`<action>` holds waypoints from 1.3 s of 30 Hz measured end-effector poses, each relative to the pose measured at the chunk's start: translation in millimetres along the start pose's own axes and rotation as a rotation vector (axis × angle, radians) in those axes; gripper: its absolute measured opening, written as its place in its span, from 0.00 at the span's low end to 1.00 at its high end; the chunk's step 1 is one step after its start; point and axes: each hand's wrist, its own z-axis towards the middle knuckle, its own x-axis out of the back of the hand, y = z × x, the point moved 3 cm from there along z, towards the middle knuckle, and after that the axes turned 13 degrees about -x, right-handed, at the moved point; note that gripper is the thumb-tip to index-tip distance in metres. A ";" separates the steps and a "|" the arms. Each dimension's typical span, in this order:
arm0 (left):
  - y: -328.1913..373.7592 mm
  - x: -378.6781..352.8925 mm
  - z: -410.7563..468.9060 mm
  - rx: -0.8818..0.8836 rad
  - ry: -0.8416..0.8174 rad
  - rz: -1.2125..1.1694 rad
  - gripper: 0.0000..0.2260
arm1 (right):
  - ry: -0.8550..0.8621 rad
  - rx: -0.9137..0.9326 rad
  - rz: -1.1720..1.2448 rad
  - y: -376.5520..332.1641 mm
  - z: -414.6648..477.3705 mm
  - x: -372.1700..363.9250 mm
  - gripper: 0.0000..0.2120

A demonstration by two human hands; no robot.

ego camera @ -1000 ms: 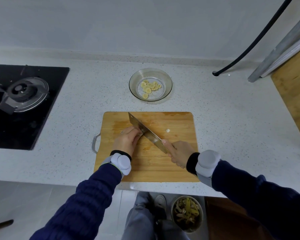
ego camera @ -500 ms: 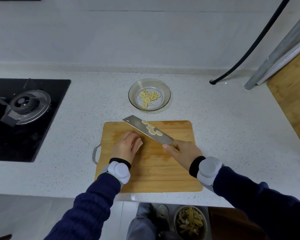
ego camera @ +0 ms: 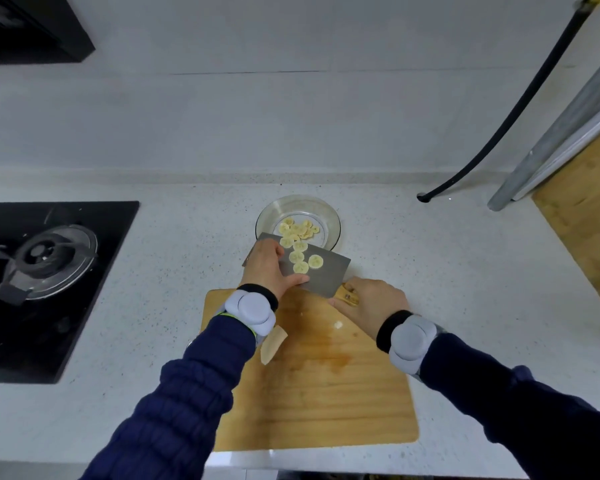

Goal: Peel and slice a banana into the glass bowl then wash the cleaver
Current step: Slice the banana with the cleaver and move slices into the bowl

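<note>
Steel cleaver [ego camera: 326,271] at glass bowl [ego camera: 334,220], right hand [ego camera: 371,303] grip tight round handle [ego camera: 349,296], left hand [ego camera: 265,265] seemingly flat against blade

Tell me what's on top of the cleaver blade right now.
Several banana slices lie on the flat of the cleaver, beside the left hand resting on its left part. The hand covers that part, so any slices there cannot be seen.
</note>
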 end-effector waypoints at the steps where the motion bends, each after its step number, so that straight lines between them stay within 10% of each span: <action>1: -2.3 -0.8 7.2 0.006 -0.017 0.004 0.26 | 0.005 0.011 -0.013 -0.5 3.4 0.5 0.22; 39: -72.7 -14.4 162.5 0.055 -0.196 0.110 0.19 | -0.048 -0.006 -0.076 12.0 72.2 -1.6 0.23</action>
